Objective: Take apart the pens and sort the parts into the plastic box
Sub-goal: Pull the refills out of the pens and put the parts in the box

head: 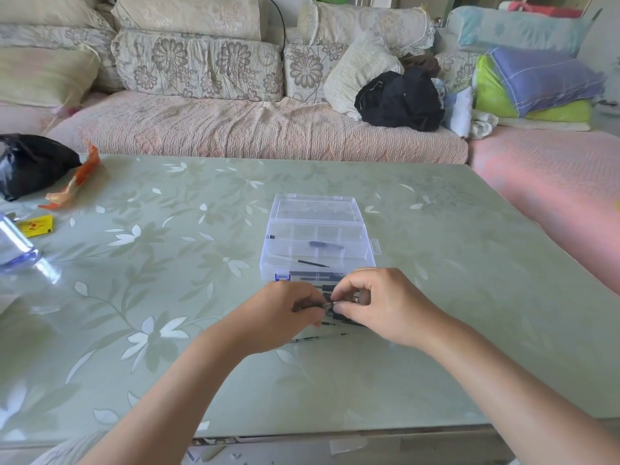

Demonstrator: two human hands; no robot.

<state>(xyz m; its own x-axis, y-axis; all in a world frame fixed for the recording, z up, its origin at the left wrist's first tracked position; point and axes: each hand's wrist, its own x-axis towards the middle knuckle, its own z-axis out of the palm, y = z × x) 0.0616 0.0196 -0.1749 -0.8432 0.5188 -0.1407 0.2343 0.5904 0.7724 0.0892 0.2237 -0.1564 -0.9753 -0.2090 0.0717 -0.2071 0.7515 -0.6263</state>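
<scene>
- A living room: a sofa (pixel 235 129) with flowered cushions stands behind a green, leaf-patterned bench (pixel 469 297).
- The plastic box (pixel 318 226) sits in the middle of the bench with its clear lid folded back. It lies just beyond the hands, probably so that each freed part can be dropped in with a short reach.
- A thin refill (pixel 312 262) lies in one of the box's long compartments, a dark barrel piece (pixel 323 245) in another, and a small dark bit at the far-left corner. The sorting looks only just begun.
- The left hand (pixel 285 317) and right hand (pixel 379 303) meet over the near edge of the box. Each pinches one end of a pen (pixel 330 305) with curled fingers, a hold that suits twisting or pulling it apart.
- More pens (pixel 345 318) lie on the bench under the hands, close by for the next turn.
- The fingers cover most of the held pen, so I cannot tell whether it has begun to separate or which part each hand holds. The waiting pens are half hidden too, so they cannot be counted.
</scene>
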